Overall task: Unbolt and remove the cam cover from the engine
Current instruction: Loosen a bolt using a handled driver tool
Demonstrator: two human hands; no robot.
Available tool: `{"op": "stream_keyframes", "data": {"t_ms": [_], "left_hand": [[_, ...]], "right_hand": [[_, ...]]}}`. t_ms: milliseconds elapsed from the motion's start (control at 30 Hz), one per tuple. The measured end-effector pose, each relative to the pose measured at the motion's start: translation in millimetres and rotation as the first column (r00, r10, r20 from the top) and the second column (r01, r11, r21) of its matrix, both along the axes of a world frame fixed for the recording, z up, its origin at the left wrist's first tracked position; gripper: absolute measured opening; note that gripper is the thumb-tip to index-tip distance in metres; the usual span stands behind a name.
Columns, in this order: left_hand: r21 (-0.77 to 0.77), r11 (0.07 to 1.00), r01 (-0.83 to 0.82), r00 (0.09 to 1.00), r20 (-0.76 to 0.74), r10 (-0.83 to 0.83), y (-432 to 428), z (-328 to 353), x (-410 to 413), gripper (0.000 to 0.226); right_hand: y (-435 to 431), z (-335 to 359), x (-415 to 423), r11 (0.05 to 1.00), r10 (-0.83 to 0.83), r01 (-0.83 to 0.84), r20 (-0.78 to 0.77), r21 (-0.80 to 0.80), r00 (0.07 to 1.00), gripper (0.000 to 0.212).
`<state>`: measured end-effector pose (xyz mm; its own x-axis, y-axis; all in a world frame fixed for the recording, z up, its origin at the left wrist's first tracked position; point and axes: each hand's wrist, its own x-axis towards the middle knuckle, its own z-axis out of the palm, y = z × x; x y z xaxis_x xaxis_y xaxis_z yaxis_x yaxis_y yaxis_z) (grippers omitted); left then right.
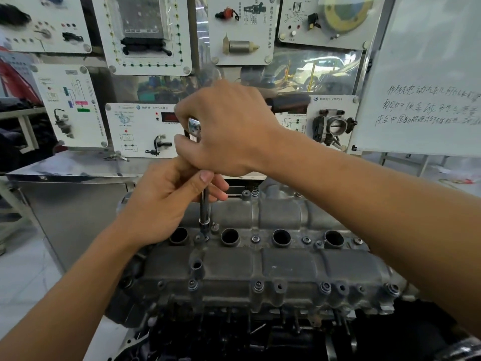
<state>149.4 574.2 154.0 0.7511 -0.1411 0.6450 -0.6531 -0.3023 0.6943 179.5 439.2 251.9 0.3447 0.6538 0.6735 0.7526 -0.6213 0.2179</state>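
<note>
**Step in hand: slackening a centre-row bolt**

The cam cover sits bolted on top of the engine, at the near centre of the scene. It runs left to right, with four spark plug wells along its middle.

The right hand is wrapped over the ratchet head, fingers curled round it. The dark handle runs away to the right behind the hand. The left hand grips the extension bar just below, fingers closed on the shaft and thumb lying against it. The socket stands between the two left-hand wells. The fastener under it is hidden, so full seating cannot be confirmed.

Procedure:

1. Hold the extension bar upright over the fastener. Any tilt is likely to cam the socket off and round the head.
2. Press down through the ratchet head with the right hand while turning.
3. Use the left hand only to steady the shaft, with a grip loose enough to let it rotate.
4. Turn the handle in short, smooth strokes. The display boards stand just beyond it.

Other bolts show in the centre row and along the near edge. The cover should not be lifted until all are out.
</note>
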Motion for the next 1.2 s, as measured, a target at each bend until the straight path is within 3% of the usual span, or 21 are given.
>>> {"op": "stream_keyframes", "data": {"t_ms": [133,233,300,367,500,800,1067,1200], "left_hand": [[0.011,0.996,-0.094,0.995,0.047,0.093,3.3,-0.5,-0.9,0.017],[-0.014,0.985,-0.169,0.984,0.057,0.170,1.0,3.0,-1.3,0.010],[0.019,0.976,-0.218,0.964,0.158,0.212,-3.2,5.7,-4.3,0.048],[0.088,0.958,-0.271,0.942,0.229,0.246,-10.3,10.1,-10.5,0.070],[0.015,0.963,-0.268,0.939,0.227,0.258,-10.3,4.6,-8.9,0.070],[-0.039,0.974,-0.221,0.970,0.092,0.224,-1.3,-0.3,-3.4,0.030],[-0.077,0.979,-0.191,0.978,0.070,0.196,1.6,0.5,-0.2,0.019],[-0.081,0.985,-0.151,0.986,0.059,0.156,4.3,-0.8,-0.3,0.012]], "right_hand": [[1.1,3.3,-3.2,0.998,0.049,-0.051,-0.034,-0.043,0.998,0.022],[10.5,2.4,-9.0,0.993,-0.116,0.116,-0.032,-0.003,0.993,0.018],[16.9,0.4,-17.2,0.977,-0.206,0.209,-0.078,0.033,0.976,0.027],[20.9,-0.7,-24.1,0.970,-0.234,0.241,-0.129,0.041,0.964,0.033],[21.5,2.9,-27.2,0.964,-0.254,0.264,-0.161,0.045,0.954,0.035],[22.1,-8.1,-23.1,0.951,-0.291,0.276,0.099,0.142,0.952,0.043],[22.5,-10.2,-15.9,0.948,-0.302,0.274,0.185,0.160,0.935,0.050],[19.2,-9.0,-12.9,0.967,-0.229,0.209,0.138,0.146,0.964,0.042]]}}
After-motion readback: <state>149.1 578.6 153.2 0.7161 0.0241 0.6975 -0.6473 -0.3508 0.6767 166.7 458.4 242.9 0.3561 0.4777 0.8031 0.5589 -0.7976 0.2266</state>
